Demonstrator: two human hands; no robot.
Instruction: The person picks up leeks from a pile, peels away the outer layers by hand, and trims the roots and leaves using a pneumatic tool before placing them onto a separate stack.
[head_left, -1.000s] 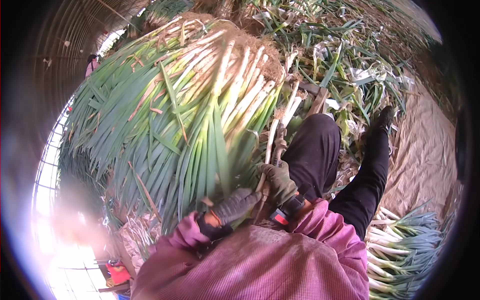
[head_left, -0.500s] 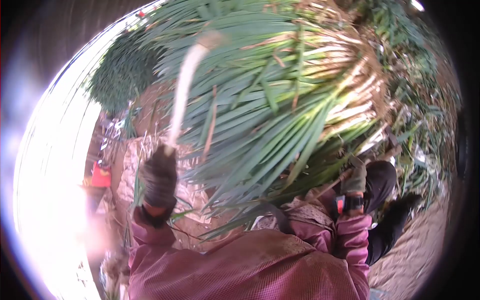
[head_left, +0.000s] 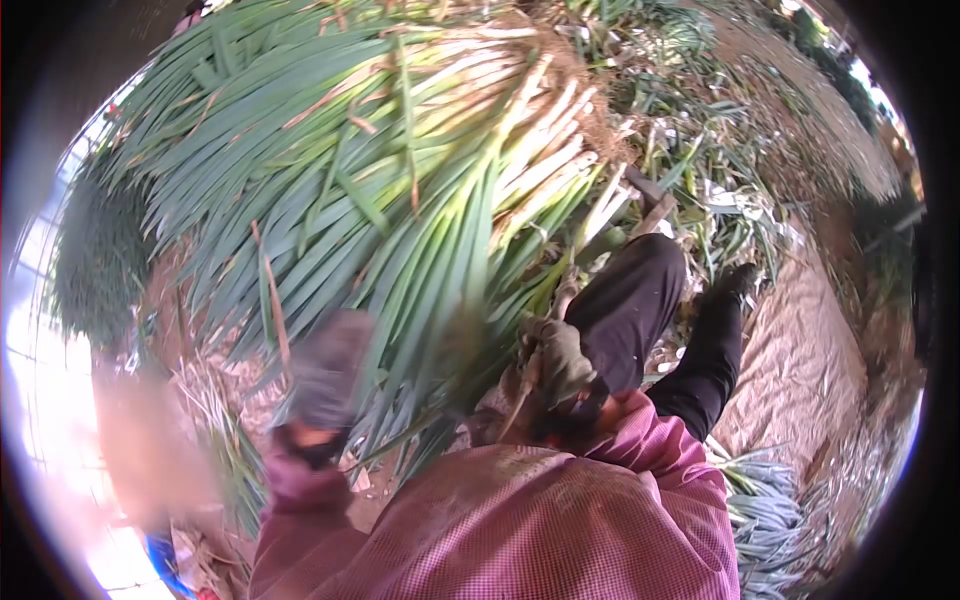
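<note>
A large pile of green onions (head_left: pixel 400 170) fills the upper middle, with leaves to the left and white stems and roots to the right. My left hand (head_left: pixel 330 370), in a dark glove, is over the leaf ends at lower left; motion smears its fingers, and I cannot make out anything held. Close to my raised knee, my right hand (head_left: pixel 562 358), in a grey-green glove, is closed around a thin brown stick (head_left: pixel 520 405) below the root side. A dark flat piece (head_left: pixel 645 188) lies past the knee by the roots.
Loose leaves and trimmings (head_left: pixel 720 190) litter the ground at upper right. Brown sheeting (head_left: pixel 800 350) spreads right of my dark-trousered legs (head_left: pixel 635 300). Another bundle of onions (head_left: pixel 765 510) lies at lower right, and a darker heap (head_left: pixel 95 250) stands at far left.
The view has turned, so the pile appears further left. The long white stalk that was raised in my left hand no longer shows. My right hand still grips the stick.
</note>
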